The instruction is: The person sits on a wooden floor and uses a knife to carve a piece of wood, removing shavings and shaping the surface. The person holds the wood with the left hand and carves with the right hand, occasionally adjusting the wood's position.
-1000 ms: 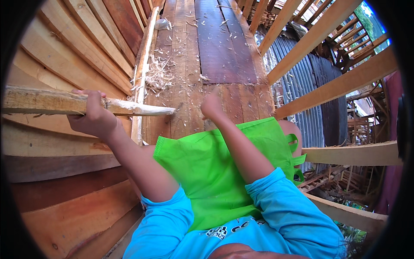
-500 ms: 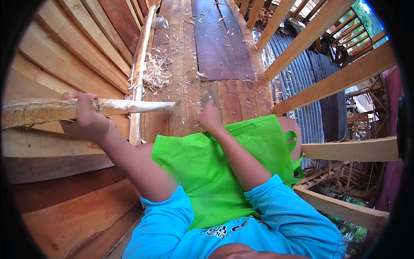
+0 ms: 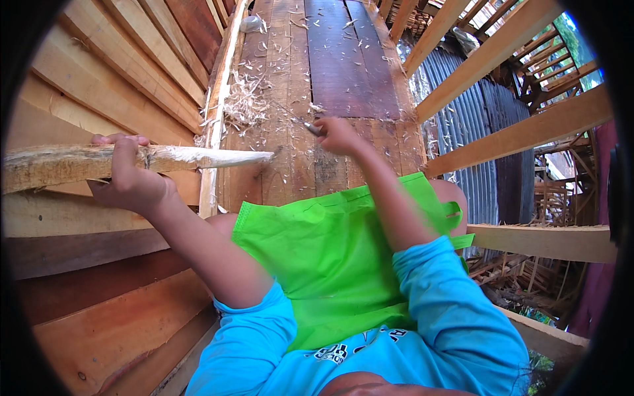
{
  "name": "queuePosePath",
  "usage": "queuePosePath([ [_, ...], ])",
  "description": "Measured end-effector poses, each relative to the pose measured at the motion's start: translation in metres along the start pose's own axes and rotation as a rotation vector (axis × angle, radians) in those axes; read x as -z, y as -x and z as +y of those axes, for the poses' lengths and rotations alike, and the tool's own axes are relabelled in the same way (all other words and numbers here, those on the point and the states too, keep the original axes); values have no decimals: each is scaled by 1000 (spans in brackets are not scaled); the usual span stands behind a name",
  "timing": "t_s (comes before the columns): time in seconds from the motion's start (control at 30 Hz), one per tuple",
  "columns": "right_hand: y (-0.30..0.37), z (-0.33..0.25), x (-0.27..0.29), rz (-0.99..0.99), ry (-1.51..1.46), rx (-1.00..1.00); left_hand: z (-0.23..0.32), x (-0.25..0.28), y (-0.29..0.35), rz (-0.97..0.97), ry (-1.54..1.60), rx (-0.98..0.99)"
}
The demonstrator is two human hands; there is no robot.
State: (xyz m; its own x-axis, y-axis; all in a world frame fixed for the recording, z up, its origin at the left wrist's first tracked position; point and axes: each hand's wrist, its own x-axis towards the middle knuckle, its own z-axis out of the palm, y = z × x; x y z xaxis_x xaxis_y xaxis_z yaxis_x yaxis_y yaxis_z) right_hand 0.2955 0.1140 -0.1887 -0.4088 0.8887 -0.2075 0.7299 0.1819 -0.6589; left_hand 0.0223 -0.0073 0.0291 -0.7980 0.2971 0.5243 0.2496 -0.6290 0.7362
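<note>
My left hand (image 3: 129, 175) is closed round a rough wooden stick (image 3: 188, 157) at the left, lying crosswise with its outer part running off to the left edge. Its pale, whittled end tapers to a point just over the floorboards. My right hand (image 3: 338, 136) grips a knife (image 3: 312, 128) beyond and to the right of that tip, apart from the stick. The blade points up and left and is smeared by motion. A bright green cloth (image 3: 330, 257) covers my lap.
Curled wood shavings (image 3: 246, 105) lie heaped on the plank floor (image 3: 277, 72) beside a pale wooden rail (image 3: 214, 125). Stacked boards (image 3: 112, 79) line the left side. Wooden slats (image 3: 522, 146) form a railing on the right, with corrugated metal sheets (image 3: 456, 112) beyond it.
My right hand has moved forward and to the right, and the knife in it now shows. My left hand and the stick have stayed nearly in place.
</note>
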Motion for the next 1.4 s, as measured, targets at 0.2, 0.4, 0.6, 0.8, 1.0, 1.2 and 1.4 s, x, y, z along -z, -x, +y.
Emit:
queuePosePath([
  [0.2,-22,56,74,-142,77,157,-5,-2,0,-16,-13,14],
  [0.4,-38,78,76,-366,97,383,-5,-5,4,-35,30,84],
  [0.6,-77,69,45,-53,163,527,-14,-7,4,-37,52,160],
  [0.8,-107,43,58,69,67,502,-15,-4,6,-32,43,218],
  [1.0,-106,52,71,-251,327,615,-16,-1,3,-48,25,186],
  [1.2,-111,47,73,126,319,582,-15,-2,4,-28,71,202],
  [1.4,-71,22,66,-100,209,742,-13,5,0,6,74,205],
])
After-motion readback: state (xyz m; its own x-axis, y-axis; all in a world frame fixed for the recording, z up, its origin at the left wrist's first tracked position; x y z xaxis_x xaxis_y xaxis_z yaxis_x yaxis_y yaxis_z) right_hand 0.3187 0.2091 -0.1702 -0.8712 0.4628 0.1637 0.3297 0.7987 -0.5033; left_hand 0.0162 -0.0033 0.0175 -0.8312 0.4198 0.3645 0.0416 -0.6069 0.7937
